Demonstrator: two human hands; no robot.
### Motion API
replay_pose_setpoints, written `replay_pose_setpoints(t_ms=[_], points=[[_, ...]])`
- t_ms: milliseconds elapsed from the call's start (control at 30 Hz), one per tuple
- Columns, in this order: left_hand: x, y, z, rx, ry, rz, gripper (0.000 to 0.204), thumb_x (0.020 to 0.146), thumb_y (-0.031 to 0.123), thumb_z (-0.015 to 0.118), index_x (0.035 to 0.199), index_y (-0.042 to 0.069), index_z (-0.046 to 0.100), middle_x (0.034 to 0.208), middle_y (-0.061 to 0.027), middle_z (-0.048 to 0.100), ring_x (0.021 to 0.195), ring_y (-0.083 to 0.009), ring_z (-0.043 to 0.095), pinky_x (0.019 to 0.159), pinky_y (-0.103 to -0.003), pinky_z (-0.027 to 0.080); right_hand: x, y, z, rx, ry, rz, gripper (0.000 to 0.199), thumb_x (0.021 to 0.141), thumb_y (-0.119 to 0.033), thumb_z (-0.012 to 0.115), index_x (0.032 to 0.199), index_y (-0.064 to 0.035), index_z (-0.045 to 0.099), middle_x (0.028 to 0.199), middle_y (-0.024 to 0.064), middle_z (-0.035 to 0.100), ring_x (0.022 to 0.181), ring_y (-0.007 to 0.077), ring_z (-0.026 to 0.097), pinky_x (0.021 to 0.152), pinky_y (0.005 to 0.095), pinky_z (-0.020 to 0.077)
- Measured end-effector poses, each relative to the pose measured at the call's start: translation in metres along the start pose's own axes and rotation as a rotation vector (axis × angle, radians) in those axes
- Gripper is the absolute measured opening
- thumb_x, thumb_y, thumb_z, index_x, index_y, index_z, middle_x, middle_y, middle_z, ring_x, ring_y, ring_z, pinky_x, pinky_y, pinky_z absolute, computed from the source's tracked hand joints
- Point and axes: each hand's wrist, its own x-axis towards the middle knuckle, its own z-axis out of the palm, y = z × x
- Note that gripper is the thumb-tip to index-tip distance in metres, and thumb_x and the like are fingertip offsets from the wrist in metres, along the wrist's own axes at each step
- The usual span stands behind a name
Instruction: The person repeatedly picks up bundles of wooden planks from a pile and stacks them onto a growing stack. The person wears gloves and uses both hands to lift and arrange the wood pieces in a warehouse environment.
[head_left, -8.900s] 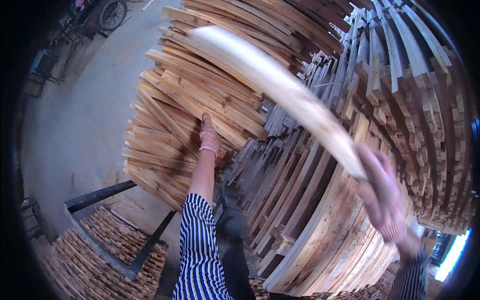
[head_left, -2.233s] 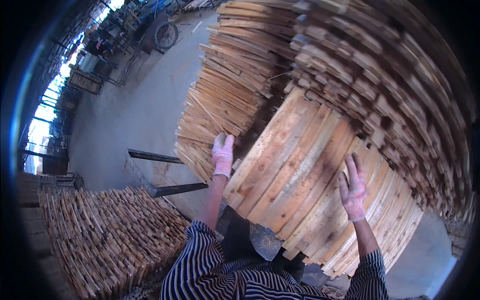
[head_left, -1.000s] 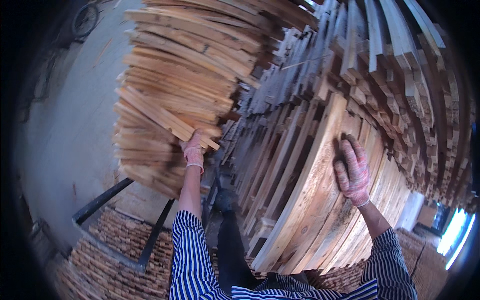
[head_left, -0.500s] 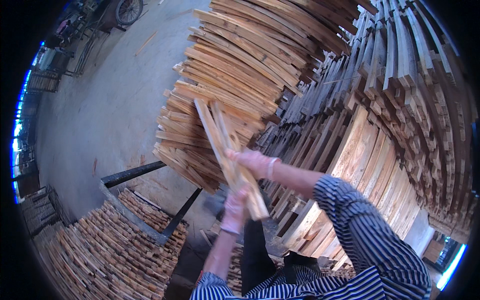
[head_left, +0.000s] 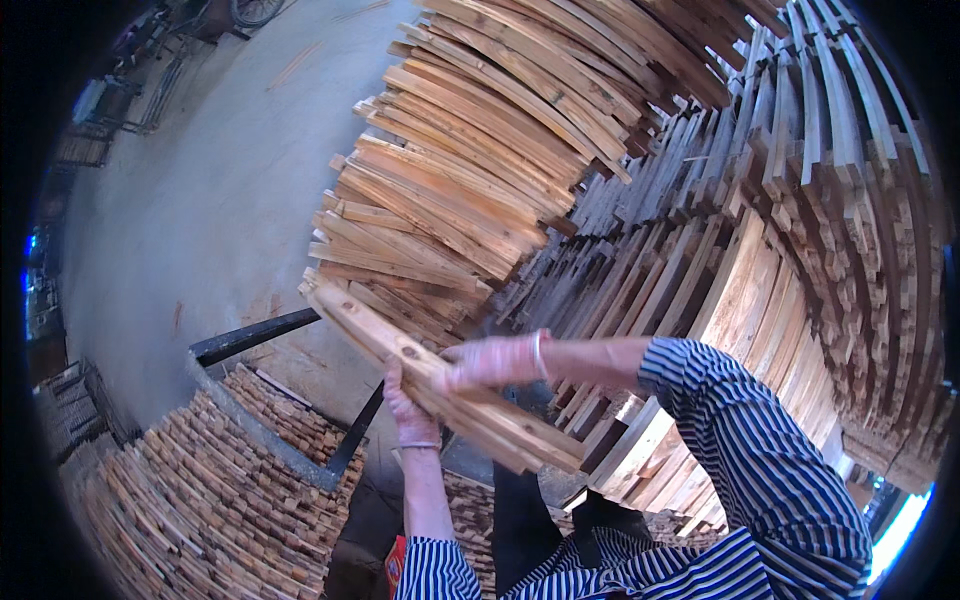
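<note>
A small bundle of wooden slats (head_left: pixel 385 338), at least two of them, slants across in front of me from upper left to lower right. One slat has a dark knot near its middle. My right hand (head_left: pixel 492 362), in a pale pinkish glove, is closed over the slats from the right. From below, my left hand (head_left: pixel 408 408), gloved alike, grips their left side. Just beyond lies a big pile of loose light slats (head_left: pixel 440 200), and the far ends of the held slats overlap its near end.
At the lower left, stacked slat ends (head_left: pixel 210 490) stand beside a metal frame with dark bars (head_left: pixel 255 338). Tall grey-brown stacked boards (head_left: pixel 830 180) rise on the right, with paler planks (head_left: pixel 745 300) below them. Concrete floor (head_left: pixel 200 200) spans the upper left.
The held slats have turned from steep to a flatter slant, their far ends swinging left and down. My left hand has moved left; my right hand has come slightly nearer.
</note>
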Motion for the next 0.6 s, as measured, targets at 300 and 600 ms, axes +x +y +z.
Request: replay_pose_setpoints(t_ms=[300, 600], points=[[0.068, -0.02, -0.118, 0.025, -0.253, -0.798, 0.083, 0.096, 0.056, 0.058, 0.157, 0.009, 0.031, 0.149, -0.0181, 0.048, 0.131, -0.0308, 0.054, 0.109, -0.043, 0.05, 0.162, 0.224, -0.148, -0.193, 0.733, 0.602, 0.126, 0.073, -0.077, 0.071, 0.159, -0.0006, 0.019, 0.164, 0.0252, 0.026, 0.15, 0.0367, 0.035, 0.118, 0.0412, 0.0376], [0.061, -0.015, -0.099, 0.17, -0.116, -0.413, 0.072, 0.101, 0.049, 0.05, 0.157, 0.008, 0.032, 0.154, -0.0179, 0.045, 0.135, -0.0303, 0.052, 0.113, -0.045, 0.044, 0.126, 0.186, -0.142, -0.508, 0.434, 0.522, 0.106, 0.082, -0.066, 0.068, 0.156, -0.0008, 0.028, 0.137, 0.0168, 0.061, 0.123, 0.0327, 0.063, 0.101, 0.0457, 0.052]])
